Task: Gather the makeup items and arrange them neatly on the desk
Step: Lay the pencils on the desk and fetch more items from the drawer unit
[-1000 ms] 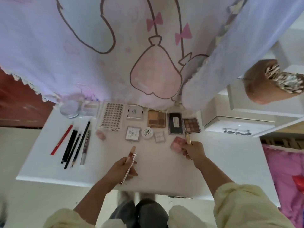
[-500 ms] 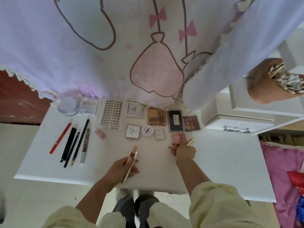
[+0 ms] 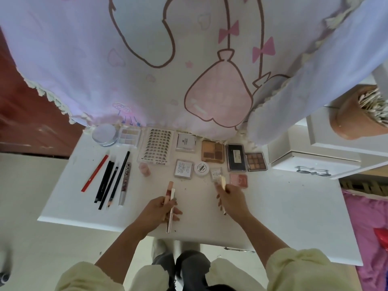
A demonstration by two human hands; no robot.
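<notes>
The white desk (image 3: pixel 289 217) carries a row of pencils (image 3: pixel 104 182) at its left, a lash tray (image 3: pixel 156 148), palettes (image 3: pixel 212 151) along the back, and a pink compact (image 3: pixel 239 180) near them.

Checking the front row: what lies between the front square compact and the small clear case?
Head view: a round white jar sits between the front square compact and the small clear case.

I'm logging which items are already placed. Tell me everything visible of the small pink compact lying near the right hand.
The pink compact is a small, flat, roughly square case, glossy plastic by its look, pink all over. It lies flat on the white desk, just in front of the dark rectangular palette and apart from it. The right hand is right beside its near edge; whether they touch is unclear. Nothing rests on it.
</notes>
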